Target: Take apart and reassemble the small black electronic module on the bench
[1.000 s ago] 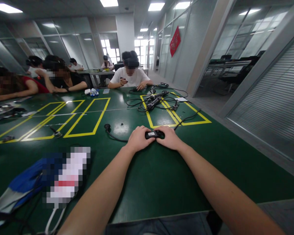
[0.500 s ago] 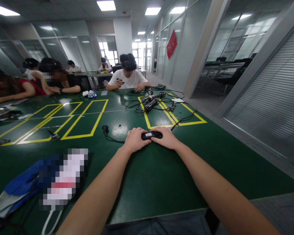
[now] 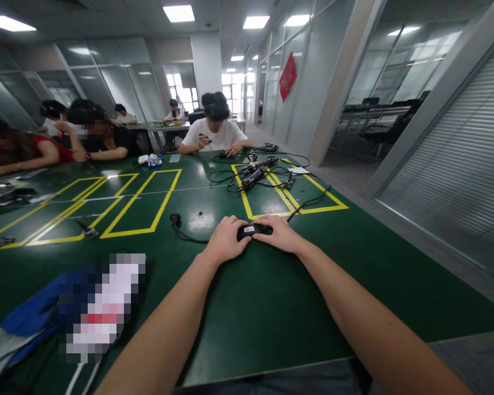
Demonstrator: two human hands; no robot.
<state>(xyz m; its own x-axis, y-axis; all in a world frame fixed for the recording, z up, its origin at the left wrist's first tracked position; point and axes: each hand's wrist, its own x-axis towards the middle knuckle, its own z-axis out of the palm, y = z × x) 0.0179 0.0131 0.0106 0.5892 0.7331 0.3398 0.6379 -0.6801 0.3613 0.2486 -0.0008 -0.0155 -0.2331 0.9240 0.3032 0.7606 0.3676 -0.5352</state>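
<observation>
Both my hands grip a small black power adapter point(image 3: 250, 230) with a white label, low over the green table point(image 3: 271, 296). My left hand point(image 3: 225, 240) is curled round its left end. My right hand point(image 3: 280, 233) is closed over its right end. A black cable point(image 3: 308, 203) runs from under my right hand toward the far right. Another black cable with a plug point(image 3: 175, 219) lies just left of my left hand.
A tangle of black adapters and cables point(image 3: 255, 173) lies in a yellow-taped box ahead. A blue and white bag point(image 3: 28, 323) sits at near left. Several other people sit along the far and left sides. The table's right edge borders a grey floor.
My hands and the adapter have stayed together in nearly the same spot; the view has shifted slightly. The adapter looks a little more tilted now.
</observation>
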